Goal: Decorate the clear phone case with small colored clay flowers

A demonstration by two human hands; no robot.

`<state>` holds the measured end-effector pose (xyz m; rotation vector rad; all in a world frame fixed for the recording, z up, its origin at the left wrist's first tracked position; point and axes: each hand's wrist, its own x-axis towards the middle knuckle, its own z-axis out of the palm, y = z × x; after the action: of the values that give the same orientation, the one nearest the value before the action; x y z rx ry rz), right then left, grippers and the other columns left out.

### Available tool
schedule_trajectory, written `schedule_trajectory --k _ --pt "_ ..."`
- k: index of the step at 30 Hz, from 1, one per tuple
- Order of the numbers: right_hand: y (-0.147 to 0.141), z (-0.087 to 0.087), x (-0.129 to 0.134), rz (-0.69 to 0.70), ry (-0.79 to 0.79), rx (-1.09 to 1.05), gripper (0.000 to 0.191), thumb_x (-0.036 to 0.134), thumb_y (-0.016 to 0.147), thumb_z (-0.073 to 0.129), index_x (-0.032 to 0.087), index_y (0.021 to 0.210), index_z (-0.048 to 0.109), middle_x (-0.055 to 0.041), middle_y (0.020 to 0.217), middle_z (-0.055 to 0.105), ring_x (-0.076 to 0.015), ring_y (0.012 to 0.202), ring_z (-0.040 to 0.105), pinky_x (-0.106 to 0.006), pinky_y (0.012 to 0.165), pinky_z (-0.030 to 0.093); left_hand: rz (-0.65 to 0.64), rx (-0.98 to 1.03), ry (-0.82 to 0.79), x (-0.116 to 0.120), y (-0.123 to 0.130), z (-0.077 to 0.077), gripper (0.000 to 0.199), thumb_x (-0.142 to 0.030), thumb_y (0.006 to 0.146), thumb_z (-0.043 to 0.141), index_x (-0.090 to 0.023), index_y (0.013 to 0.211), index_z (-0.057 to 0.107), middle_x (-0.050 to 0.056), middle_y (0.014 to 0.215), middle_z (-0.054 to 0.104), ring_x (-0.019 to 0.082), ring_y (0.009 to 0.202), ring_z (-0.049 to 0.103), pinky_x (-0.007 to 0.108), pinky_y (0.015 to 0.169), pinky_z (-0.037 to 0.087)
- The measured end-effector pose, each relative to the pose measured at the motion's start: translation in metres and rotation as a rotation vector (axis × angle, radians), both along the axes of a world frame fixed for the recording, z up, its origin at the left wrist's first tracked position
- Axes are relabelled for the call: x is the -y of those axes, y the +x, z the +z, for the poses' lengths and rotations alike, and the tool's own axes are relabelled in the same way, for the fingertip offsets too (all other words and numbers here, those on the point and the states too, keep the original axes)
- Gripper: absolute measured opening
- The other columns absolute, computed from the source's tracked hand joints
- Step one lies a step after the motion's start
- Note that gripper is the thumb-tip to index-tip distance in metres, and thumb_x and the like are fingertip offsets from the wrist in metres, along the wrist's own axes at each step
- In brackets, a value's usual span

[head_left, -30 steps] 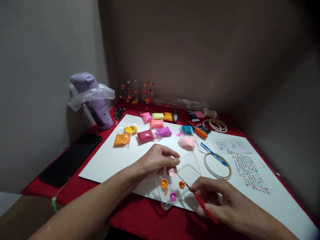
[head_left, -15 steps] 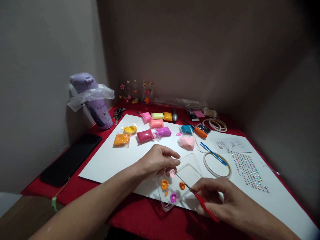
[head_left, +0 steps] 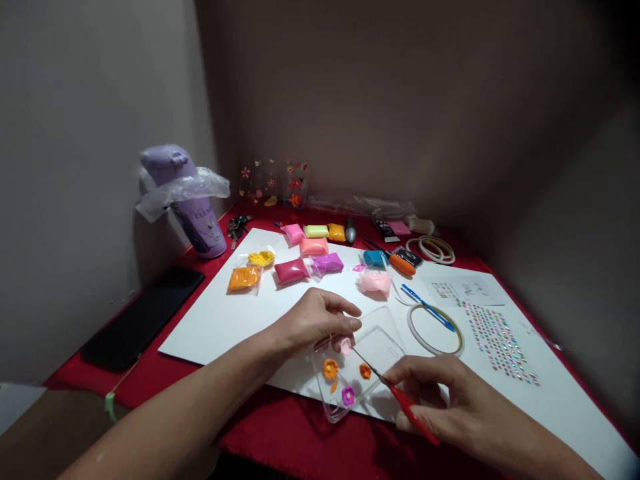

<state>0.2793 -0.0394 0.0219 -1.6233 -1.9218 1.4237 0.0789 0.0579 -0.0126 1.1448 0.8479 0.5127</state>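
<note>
A clear phone case [head_left: 376,343] lies at the front edge of the white board, with orange flowers [head_left: 331,369] and a purple flower [head_left: 348,396] of clay on it. Over its left part, my left hand [head_left: 320,319] is closed, its fingertips pinching a small pale pink clay piece [head_left: 346,346]. My right hand [head_left: 440,390] grips red-handled scissors [head_left: 411,413], fingers wrapped round the handle. The thin metal tip reaches up left to the pink piece, seeming to touch it. My left fingers partly hide the case's upper left side.
Several clay packets [head_left: 291,271] lie across the white board [head_left: 210,327]. Tape rolls [head_left: 436,330], a blue tool [head_left: 427,307] and a gem sticker sheet [head_left: 497,343] are at right. A black phone [head_left: 145,317] and purple tumbler [head_left: 195,213] stand left; decorated cases [head_left: 297,183] lean behind.
The view has shifted very slightly. Both hands, the scissors and the pink piece keep nearly the same places.
</note>
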Motion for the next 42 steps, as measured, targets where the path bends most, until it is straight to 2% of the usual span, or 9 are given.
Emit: schedule_trajectory --k 7,15,26,34,42 --pt "0.004 -0.014 0.002 -0.037 0.075 0.015 0.017 0.029 0.075 0.064 0.021 0.088 0.071 0.0022 0.06 0.058 -0.0116 0.057 0.047 -0.021 0.052 0.037 -0.002 0.001 -0.004 0.0 0.0 0.0 0.032 -0.022 0.065 0.073 -0.008 0.093 0.065 0.003 0.051 0.064 0.012 0.041 0.056 0.024 0.049 0.043" --pt "0.006 -0.008 0.004 -0.075 0.053 0.005 0.022 0.028 0.074 0.065 0.022 0.094 0.073 0.0014 0.065 0.063 -0.0133 0.061 0.053 -0.021 0.056 0.042 0.001 0.004 -0.015 0.001 0.0 0.002 0.033 -0.022 0.065 0.073 -0.007 0.094 0.065 0.002 0.051 0.063 0.011 0.041 0.055 0.024 0.048 0.041" --pt "0.015 -0.025 0.007 -0.092 0.136 0.028 0.024 0.027 0.074 0.064 0.025 0.096 0.074 -0.0009 0.069 0.067 -0.0184 0.069 0.06 -0.023 0.057 0.046 -0.021 -0.029 0.015 0.001 -0.001 0.003 0.033 -0.023 0.065 0.073 -0.008 0.094 0.066 0.003 0.054 0.064 0.011 0.042 0.055 0.025 0.05 0.042" --pt "0.015 -0.021 0.005 -0.062 0.171 0.049 0.025 0.027 0.073 0.065 0.025 0.097 0.074 -0.0015 0.077 0.07 -0.02 0.075 0.062 -0.024 0.061 0.048 -0.027 -0.044 0.019 0.0 -0.001 0.001 0.033 -0.026 0.066 0.073 -0.009 0.094 0.067 0.003 0.056 0.064 0.012 0.042 0.056 0.025 0.049 0.043" --pt "0.017 -0.013 0.005 -0.044 0.225 0.085 0.023 0.029 0.071 0.068 0.027 0.093 0.073 -0.0021 0.088 0.071 -0.0221 0.082 0.062 -0.026 0.067 0.049 0.006 -0.029 0.002 0.0 -0.001 0.003 0.03 -0.021 0.064 0.074 -0.008 0.09 0.067 0.002 0.05 0.062 0.011 0.04 0.054 0.023 0.047 0.039"
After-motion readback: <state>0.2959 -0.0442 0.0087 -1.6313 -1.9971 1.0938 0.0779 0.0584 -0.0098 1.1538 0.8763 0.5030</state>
